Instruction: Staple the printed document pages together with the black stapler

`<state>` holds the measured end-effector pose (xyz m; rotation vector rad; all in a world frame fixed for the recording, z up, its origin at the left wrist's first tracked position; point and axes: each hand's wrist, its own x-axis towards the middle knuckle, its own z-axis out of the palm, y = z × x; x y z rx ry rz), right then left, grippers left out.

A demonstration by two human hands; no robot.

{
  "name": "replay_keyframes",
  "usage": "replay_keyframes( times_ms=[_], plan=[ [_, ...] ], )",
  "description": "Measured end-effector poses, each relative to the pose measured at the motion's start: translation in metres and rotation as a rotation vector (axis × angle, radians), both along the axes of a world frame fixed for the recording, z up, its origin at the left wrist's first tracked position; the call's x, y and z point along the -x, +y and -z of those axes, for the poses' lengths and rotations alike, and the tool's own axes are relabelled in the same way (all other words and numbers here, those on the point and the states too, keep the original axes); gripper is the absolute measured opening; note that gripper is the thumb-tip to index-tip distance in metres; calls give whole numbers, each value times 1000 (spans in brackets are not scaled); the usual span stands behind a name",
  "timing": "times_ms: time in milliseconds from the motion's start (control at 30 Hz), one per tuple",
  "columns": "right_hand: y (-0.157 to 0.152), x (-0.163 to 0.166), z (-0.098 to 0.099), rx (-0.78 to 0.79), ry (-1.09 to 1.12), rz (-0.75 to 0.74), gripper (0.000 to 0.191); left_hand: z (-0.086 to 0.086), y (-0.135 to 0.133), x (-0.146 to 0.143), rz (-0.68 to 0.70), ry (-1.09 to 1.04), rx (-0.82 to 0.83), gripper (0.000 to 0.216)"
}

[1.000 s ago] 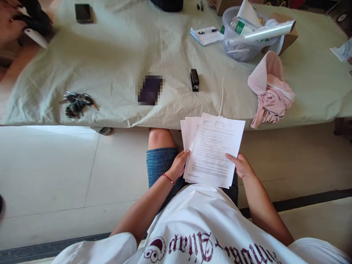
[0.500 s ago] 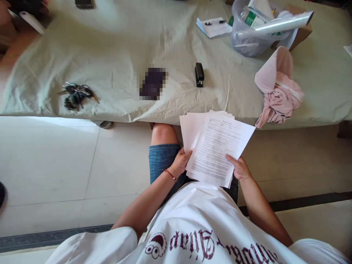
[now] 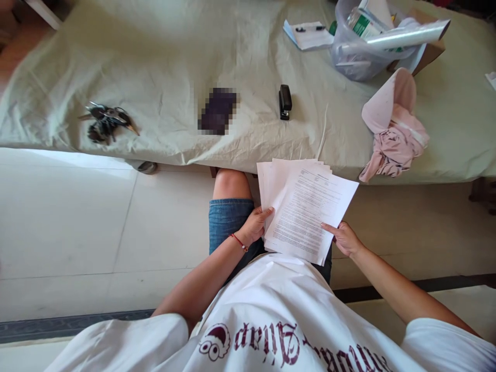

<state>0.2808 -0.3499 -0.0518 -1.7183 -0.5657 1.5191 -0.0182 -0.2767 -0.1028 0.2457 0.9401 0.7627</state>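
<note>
Over my lap lies a loose, fanned stack of paper sheets [image 3: 306,217], the top one covered in printed text. My left hand [image 3: 256,225] is closed on the left edge of the stack, thumb on top and fingers hidden beneath. At the right edge, my right hand [image 3: 344,237] pinches the sheets, its thumb lying on the printed page and its other fingers mostly out of sight underneath. Beyond the papers, a black stapler [image 3: 285,102] rests on the cloth-covered surface.
The pale green cloth [image 3: 163,62] bears a bunch of keys [image 3: 110,121], a blurred-out dark rectangle [image 3: 219,111] and a pink cloth item [image 3: 399,129]. Farther back are a notepad with a pen [image 3: 310,36] and a plastic basket [image 3: 352,62] filled with a bottle and a roll.
My right hand has shifted slightly right and down along the sheets' edge, its forearm swinging outward. The view has tilted a little; both hands still hold the papers.
</note>
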Motion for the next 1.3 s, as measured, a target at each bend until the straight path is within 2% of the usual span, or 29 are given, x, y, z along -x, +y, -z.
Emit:
replay_keyframes(
  times_ms=[367,633,833,1000,1300],
  plan=[
    [-13,-30,-1,-81,-136,-10,61,-2,0,-1,42,8,-30,66],
    [-24,-24,8,-98,-144,4,58,0,-1,0,21,22,-13,70],
    [-19,-21,7,-95,-118,19,57,0,0,-1,-11,20,10,71],
    [-13,-16,8,-110,-95,113,64,0,1,-2,-32,1,13,70],
    [-8,-11,14,-148,-119,213,63,0,2,-1,-64,-12,12,67]
  ],
)
